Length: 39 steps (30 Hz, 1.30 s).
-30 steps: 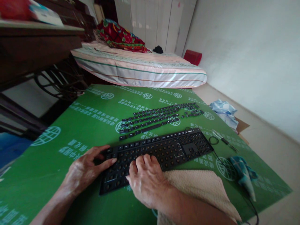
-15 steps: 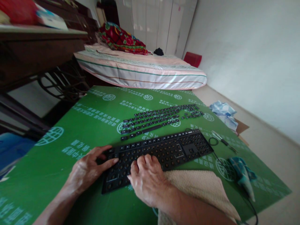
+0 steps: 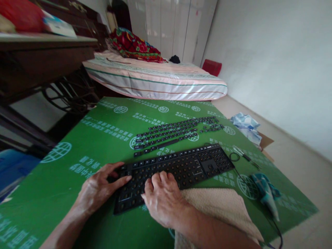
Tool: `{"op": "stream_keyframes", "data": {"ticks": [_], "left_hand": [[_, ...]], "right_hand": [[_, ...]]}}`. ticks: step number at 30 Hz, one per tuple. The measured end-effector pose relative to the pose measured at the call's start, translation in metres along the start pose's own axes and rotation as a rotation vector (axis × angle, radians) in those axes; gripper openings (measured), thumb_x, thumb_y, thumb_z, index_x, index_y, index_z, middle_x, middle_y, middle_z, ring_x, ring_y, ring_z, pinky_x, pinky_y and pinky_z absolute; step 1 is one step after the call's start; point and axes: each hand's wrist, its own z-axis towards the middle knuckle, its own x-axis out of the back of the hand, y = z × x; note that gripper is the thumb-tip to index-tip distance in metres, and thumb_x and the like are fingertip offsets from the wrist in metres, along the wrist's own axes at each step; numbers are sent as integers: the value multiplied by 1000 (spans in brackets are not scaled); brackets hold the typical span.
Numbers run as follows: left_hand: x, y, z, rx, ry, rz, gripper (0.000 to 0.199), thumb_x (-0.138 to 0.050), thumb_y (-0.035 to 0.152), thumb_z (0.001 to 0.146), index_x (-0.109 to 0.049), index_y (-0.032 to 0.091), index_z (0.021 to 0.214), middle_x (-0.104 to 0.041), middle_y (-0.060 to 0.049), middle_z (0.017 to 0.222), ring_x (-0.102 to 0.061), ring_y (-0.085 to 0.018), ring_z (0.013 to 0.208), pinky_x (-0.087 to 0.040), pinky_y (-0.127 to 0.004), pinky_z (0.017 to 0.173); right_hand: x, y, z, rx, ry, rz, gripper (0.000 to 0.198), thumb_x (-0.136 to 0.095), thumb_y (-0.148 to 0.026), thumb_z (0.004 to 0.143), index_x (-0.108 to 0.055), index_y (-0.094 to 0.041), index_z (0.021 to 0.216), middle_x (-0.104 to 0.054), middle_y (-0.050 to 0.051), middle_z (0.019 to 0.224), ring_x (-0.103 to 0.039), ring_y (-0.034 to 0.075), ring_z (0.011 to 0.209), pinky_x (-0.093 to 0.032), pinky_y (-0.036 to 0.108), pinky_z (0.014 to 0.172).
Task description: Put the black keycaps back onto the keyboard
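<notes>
A black keyboard lies at a slant on the green board, most of its keycaps off so that the round key sockets show. Its top row still carries caps. My left hand grips the keyboard's upper left corner, thumb on the face and fingers at the back edge. Over the lower middle of the keyboard my right hand is closed, fingers curled down onto the sockets; whatever the fingertips hold is hidden. Behind the keyboard, loose black keycaps are laid out in rows.
A beige cloth lies under my right forearm. To the right are a thin tool with a dark handle, a teal cloth-like item and the cable. Beyond the green board stands a bed; a wooden table is at left.
The view has shifted very slightly. Both hands keep the same places on the keyboard, and the keycap rows look unchanged.
</notes>
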Motion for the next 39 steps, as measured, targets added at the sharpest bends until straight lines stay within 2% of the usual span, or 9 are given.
{"op": "stream_keyframes", "data": {"ticks": [6,11,22,26,30,35,39], "left_hand": [[0,-2,1,-12,-6,-24,75,-53,74,61,-58,24,116,-63,-3,98,-64,-22,83,-50,-32,75],[1,1,0,-2,-30,-18,77,-52,75,62,-58,22,117,-63,-4,95,-64,-21,79,-49,-31,72],[3,7,-2,-3,-21,5,74,-51,75,63,-59,23,114,-62,-2,90,-64,-20,75,-49,-30,70],[1,4,-2,-15,-17,-6,73,-52,74,63,-58,23,115,-62,-1,89,-63,-19,72,-49,-29,66],[1,3,-2,-15,-18,-4,72,-52,74,63,-58,24,115,-62,-1,88,-63,-18,69,-49,-30,66],[1,4,-2,7,-27,2,74,-51,75,63,-58,24,116,-63,-1,90,-63,-19,71,-49,-31,68],[2,7,-4,3,-16,4,72,-52,74,64,-58,24,115,-65,-1,89,-64,-19,71,-49,-31,67]], "right_hand": [[-2,-1,0,23,19,-46,30,-48,-34,89,-60,-8,98,-58,15,86,-52,27,80,-48,44,64],[0,0,-4,35,24,-49,36,-49,-36,89,-59,-6,105,-59,15,88,-52,27,83,-49,46,69],[0,0,-20,-18,71,-22,39,-45,-38,92,-62,-6,108,-60,23,112,-52,29,101,-48,43,83],[-1,4,-27,-34,71,20,38,-44,-36,92,-61,-8,110,-58,22,120,-54,29,104,-48,41,86],[-6,8,-35,-52,177,81,32,-48,-33,91,-63,-10,107,-61,16,118,-55,26,103,-48,39,89],[-10,15,-44,-42,374,221,19,-50,-23,89,-65,-14,93,-66,11,104,-58,21,94,-50,35,85],[-10,29,-57,-130,505,181,17,-50,-18,88,-66,-15,91,-67,11,97,-59,21,90,-50,36,83]]}}
